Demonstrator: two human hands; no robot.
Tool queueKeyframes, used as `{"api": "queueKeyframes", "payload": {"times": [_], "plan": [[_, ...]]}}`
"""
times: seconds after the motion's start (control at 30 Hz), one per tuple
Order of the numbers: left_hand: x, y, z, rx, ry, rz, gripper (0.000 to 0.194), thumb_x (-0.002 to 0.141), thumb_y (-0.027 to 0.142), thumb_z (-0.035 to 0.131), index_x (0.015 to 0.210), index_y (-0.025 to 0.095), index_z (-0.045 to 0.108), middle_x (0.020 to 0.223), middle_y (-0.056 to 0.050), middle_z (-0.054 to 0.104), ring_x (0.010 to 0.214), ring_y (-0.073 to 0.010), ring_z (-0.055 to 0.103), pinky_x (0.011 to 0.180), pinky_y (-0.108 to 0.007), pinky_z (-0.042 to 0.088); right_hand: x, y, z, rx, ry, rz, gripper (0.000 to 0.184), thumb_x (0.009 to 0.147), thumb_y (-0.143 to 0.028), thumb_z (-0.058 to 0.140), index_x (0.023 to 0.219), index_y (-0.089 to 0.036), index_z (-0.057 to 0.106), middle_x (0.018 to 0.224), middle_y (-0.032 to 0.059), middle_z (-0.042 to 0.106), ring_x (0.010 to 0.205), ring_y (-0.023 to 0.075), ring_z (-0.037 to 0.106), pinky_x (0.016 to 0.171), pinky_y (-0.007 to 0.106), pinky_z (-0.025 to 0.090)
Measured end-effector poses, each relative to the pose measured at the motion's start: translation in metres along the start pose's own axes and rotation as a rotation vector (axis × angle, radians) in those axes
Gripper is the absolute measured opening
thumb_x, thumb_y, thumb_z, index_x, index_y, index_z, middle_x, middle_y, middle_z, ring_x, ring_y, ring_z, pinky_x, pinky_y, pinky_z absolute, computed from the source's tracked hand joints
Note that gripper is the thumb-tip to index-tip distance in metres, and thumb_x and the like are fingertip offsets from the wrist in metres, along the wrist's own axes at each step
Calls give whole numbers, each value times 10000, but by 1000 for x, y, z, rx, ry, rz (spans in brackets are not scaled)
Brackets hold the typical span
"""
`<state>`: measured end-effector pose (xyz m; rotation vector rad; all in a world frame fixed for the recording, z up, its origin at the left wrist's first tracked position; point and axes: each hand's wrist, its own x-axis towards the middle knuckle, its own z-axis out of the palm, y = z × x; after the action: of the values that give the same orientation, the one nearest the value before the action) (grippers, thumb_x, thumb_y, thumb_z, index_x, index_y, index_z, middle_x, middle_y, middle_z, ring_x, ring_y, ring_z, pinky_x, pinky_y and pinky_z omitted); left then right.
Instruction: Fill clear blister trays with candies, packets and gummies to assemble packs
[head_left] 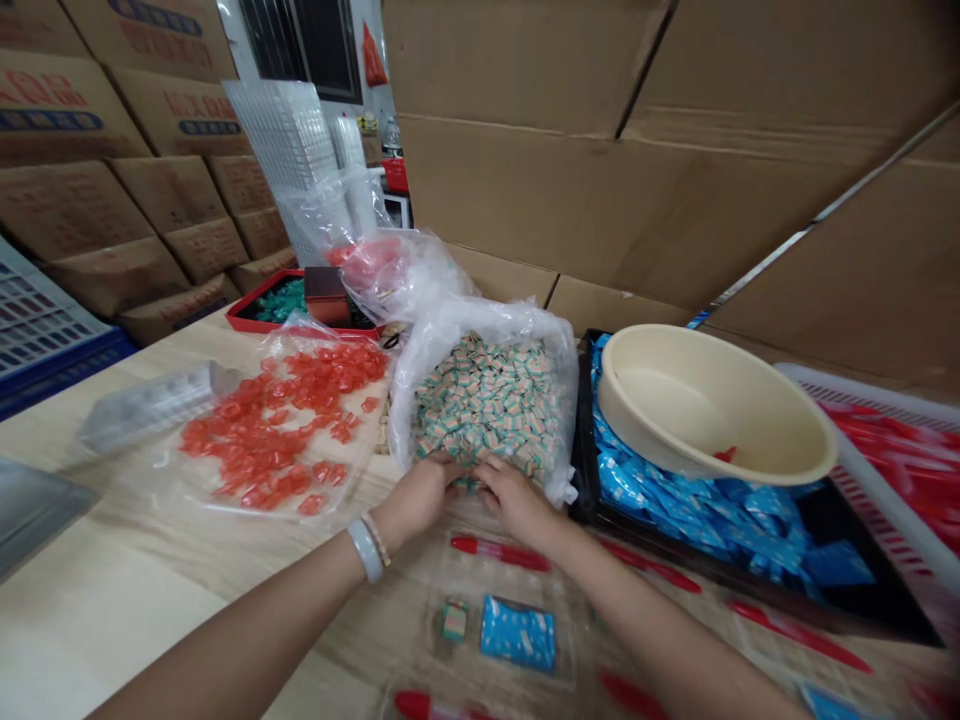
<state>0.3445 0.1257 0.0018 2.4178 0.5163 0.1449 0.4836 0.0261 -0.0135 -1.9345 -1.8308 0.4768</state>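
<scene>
One left hand (420, 495), one right hand (519, 502), both reaching among striped pieces (487, 390) at six o'clock in a plastic bag (403, 400), each grip's hold impossible to tell, red pieces (262, 432) at nine o'clock, cream basin (667, 400) at three.

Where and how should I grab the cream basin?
Probably take the cream basin by its near rim, coming from the front and above with the right hand: the wide, open mouth faces up, and the lip juts out over the blue packets.

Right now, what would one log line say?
left hand: at striped pieces | right hand: at striped pieces | plastic bag: open, around pieces
</scene>
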Motion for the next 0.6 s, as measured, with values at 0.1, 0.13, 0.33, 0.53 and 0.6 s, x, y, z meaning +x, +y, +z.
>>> {"api": "queueKeyframes", "payload": {"times": [0.1, 0.13, 0.33, 0.53, 0.6], "plan": [[-4, 9, 5, 7, 1, 10, 253, 764, 121, 427, 921, 184, 616, 913, -56, 595, 834, -171, 541, 774, -267, 403, -2, -2, 0, -70, -28, 6, 210, 703, -64, 483, 867, -172, 557, 938, 54, 530, 860, 169, 494, 747, 266, 373], [-4, 11, 7, 6, 3, 17, 248, 766, 114, 419, 902, 176, 618, 908, -60, 597, 835, -171, 541, 775, -266, 403, -2, -3, 0, -85, -33, 1, 198, 702, -63, 483, 856, -165, 553, 925, 57, 531, 857, 169, 493, 745, 266, 374], [-2, 9, 8, -67, 96, -15, 241, 746, 88, 417, 805, 157, 639, 854, -59, 611, 810, -164, 541, 755, -261, 406, -5, -4, 2, -98, -22, 8, 181, 710, -71, 491, 847, -172, 551, 887, 48, 540, 849, 164, 495, 742, 261, 373], [12, -5, 2, -118, 51, -158, 186, 675, 129, 501, 807, 122, 631, 709, -8, 622, 659, -139, 533, 610, -220, 396, -8, -2, 1, -18, 12, 12, 157, 726, -81, 511, 824, -172, 593, 873, 47, 554, 860, 164, 507, 742, 256, 379], [16, -6, 5, -69, 3, -178, 158, 654, 141, 516, 765, 120, 626, 650, 6, 597, 617, -129, 514, 553, -206, 367, -9, 0, 1, 9, 17, 15, 173, 727, -68, 506, 826, -172, 603, 866, 46, 563, 857, 160, 511, 748, 253, 380]]}}
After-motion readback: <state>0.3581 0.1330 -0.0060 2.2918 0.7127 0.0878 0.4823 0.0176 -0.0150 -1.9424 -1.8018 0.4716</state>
